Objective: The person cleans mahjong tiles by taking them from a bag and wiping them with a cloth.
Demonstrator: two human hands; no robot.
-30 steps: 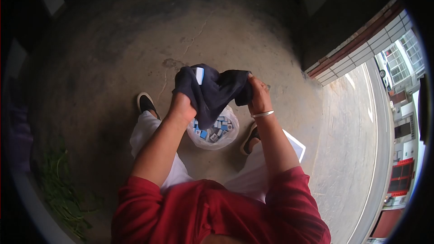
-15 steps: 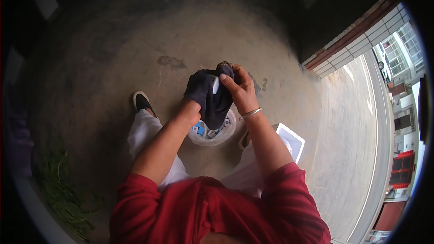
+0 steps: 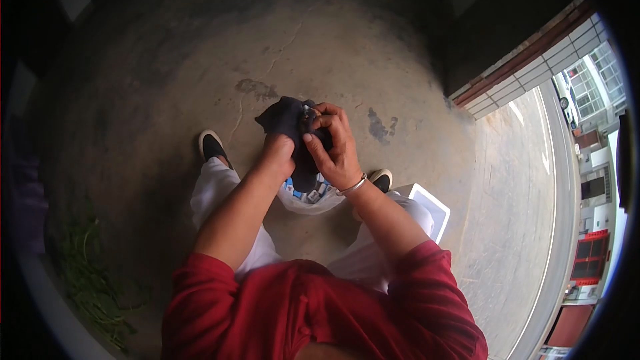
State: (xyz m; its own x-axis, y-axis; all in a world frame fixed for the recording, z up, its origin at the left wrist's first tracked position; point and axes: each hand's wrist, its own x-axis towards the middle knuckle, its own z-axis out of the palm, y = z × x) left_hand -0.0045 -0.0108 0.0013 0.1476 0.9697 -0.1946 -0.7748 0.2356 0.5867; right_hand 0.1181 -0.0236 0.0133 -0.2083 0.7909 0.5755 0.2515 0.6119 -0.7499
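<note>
Cloth (image 3: 282, 117), one, dark, bunched, raised above the floor (image 3: 167, 107) and in front of the bag as seen from overhead, its lower end overlapping the bag's mouth. Left hand (image 3: 279, 153): against the cloth at its left side, fingers hidden in the folds, so their closure cannot be told. Right hand (image 3: 340, 153): fingers curled and thumb bent in, clamped on the cloth's right side; silvery bangle (image 3: 354, 185) at the wrist. Small pale patch at the cloth's top, beside the right fingertips, too unclear to identify. Bag (image 3: 310, 209), one, translucent, on the floor between two dark shoes (image 3: 213, 147), containing blue-and-white boxes (image 3: 325, 190), partly covered from view. White tray (image 3: 438, 208), beside the right leg. Greens (image 3: 93, 280), heaped at far left.
</note>
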